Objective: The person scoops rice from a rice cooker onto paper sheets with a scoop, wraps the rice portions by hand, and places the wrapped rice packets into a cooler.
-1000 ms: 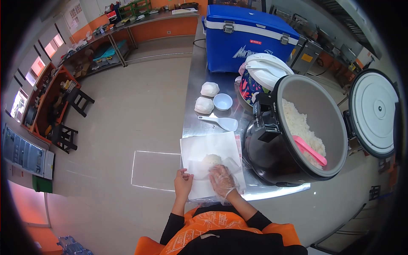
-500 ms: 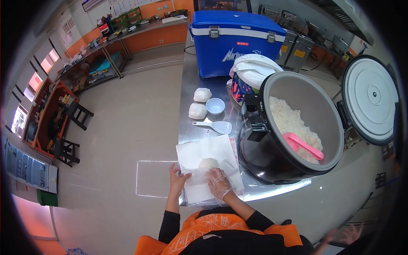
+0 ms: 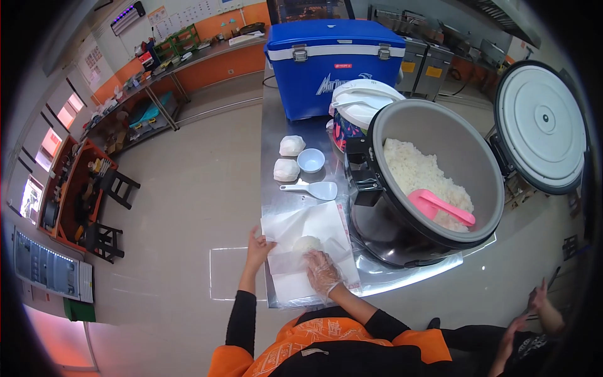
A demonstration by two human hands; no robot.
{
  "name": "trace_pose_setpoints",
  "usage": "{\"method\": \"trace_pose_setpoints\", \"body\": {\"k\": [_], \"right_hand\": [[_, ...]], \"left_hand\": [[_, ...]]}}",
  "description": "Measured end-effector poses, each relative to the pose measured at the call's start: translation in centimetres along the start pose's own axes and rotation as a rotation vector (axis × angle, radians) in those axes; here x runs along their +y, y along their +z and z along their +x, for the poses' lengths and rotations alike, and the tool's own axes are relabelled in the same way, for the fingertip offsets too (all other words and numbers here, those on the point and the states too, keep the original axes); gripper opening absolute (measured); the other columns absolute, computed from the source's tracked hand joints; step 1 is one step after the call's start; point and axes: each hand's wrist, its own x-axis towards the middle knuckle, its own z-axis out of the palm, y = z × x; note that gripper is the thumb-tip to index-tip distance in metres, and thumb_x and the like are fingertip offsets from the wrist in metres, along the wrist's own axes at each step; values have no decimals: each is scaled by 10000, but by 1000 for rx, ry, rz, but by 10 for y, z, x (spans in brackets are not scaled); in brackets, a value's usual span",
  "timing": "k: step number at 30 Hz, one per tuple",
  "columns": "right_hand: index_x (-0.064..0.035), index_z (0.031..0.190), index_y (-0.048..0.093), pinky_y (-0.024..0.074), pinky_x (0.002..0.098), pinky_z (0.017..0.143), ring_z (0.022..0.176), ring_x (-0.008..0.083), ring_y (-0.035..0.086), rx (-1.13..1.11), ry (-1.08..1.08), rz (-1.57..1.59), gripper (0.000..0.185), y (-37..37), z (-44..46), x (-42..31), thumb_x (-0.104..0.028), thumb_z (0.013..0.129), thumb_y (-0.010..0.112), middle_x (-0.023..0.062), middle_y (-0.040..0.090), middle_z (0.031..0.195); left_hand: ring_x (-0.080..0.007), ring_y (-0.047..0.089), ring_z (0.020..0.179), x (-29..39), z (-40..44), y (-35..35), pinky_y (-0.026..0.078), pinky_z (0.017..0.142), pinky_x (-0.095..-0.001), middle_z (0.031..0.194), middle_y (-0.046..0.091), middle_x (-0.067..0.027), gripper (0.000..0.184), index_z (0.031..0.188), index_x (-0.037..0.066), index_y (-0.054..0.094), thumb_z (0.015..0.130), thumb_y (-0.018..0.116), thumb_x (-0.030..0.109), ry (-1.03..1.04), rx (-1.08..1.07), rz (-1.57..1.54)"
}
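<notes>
A small mound of white rice (image 3: 306, 243) lies on a white sheet of paper (image 3: 292, 286), with a clear plastic sheet (image 3: 287, 260) across its near side. My right hand (image 3: 323, 273), in a clear plastic glove, rests on the plastic at the near edge of the rice, fingers stretched forward and palm hidden. Bare, my left hand (image 3: 257, 247) grips the paper's left edge between thumb and fingers. Beyond the paper lie a white rice paddle (image 3: 320, 190), a small light-blue bowl (image 3: 311, 161) and two white wrapped bundles (image 3: 286, 169).
At right stands a large open rice cooker (image 3: 402, 235) with rice and a pink scoop (image 3: 433, 206) inside, its lid (image 3: 545, 119) swung outward. A blue cooler (image 3: 339, 69) and a patterned white-lidded container (image 3: 348, 129) stand behind. Another person's hands (image 3: 537, 301) show at lower right.
My left hand has closed from spread fingers onto the paper's left edge, and creases show in the paper. The right hand stays at the rice. The other person's hands have come further into view.
</notes>
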Motion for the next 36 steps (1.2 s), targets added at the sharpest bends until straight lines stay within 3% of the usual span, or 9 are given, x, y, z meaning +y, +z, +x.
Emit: {"method": "trace_pose_setpoints", "body": {"k": [8, 15, 18, 23, 26, 29, 32, 35, 36], "right_hand": [[-62, 1270, 460, 290, 387, 1050, 1245, 284, 363, 71, -97, 59, 494, 14, -12, 10, -117, 779, 456, 130, 410, 1348], [-63, 1273, 455, 328, 382, 1031, 1205, 297, 412, 163, -48, -20, 514, 7, -10, -6, -88, 759, 437, 140, 411, 1341], [-57, 1277, 446, 328, 379, 1034, 1215, 311, 405, 153, -24, 9, 516, 8, -7, -5, -75, 762, 418, 154, 410, 1336], [-41, 1319, 380, 319, 372, 1048, 1274, 301, 349, 202, -54, -42, 545, 11, -9, -3, -37, 774, 399, 157, 365, 1375], [-21, 1352, 310, 309, 352, 1058, 1311, 282, 297, 282, -63, 899, 582, 43, -9, 14, 13, 777, 392, 142, 302, 1423], [-11, 1388, 229, 281, 346, 1076, 1348, 269, 231, 204, -102, 931, 614, 51, -7, 26, 57, 795, 370, 135, 224, 1466], [-20, 1403, 213, 262, 319, 1084, 1356, 277, 216, 114, 241, 1669, 620, -5, -10, -9, 96, 806, 334, 145, 206, 1474], [-16, 1402, 232, 301, 279, 1053, 1342, 265, 262, -137, -6, 29, 592, -11, -8, 5, 70, 831, 361, 150, 238, 1464], [-25, 1391, 266, 309, 272, 1048, 1324, 257, 295, -45, 0, 545, 576, -8, -8, 6, 54, 832, 382, 153, 267, 1450]], "left_hand": [[-314, 505, 1126, 88, 45, 6, 436, 913, -360, 1269, 459, -218, 917, 1386, 44, 258, 677, 773, 313, -127, -405, 722], [-250, 591, 1025, 94, 110, 62, 484, 828, -384, 1126, 607, -114, 667, 1259, 73, 484, 670, 742, 251, -16, -854, 839], [-227, 578, 1060, 101, 109, 77, 449, 883, -384, 1113, 620, -99, 546, 1210, 158, 539, 675, 644, 119, -83, -724, 1620], [-243, 574, 1055, 110, 74, 98, 358, 969, -451, 1090, 626, -76, 420, 1102, 206, 622, 684, 643, 169, 187, -576, 1557], [-248, 588, 1015, 85, 77, 100, 426, 894, -426, 1046, 639, -78, 383, 1065, 192, 641, 692, 688, 268, 302, -543, 1384], [-259, 604, 954, 87, 80, 102, 478, 803, -392, 986, 651, -85, 346, 1009, 165, 661, 701, 698, 319, 249, -615, 1306], [-263, 611, 900, 95, 60, 99, 495, 747, -377, 933, 659, -74, 251, 914, 142, 687, 716, 684, 296, 338, -588, 1293], [-267, 611, 847, 95, 40, 85, 489, 718, -389, 875, 658, -46, 156, 819, 129, 700, 730, 666, 253, 456, -646, 1195], [-268, 611, 838, 100, 31, 83, 489, 711, -387, 865, 655, -46, 146, 811, 130, 700, 733, 662, 248, 449, -647, 1169]]}}
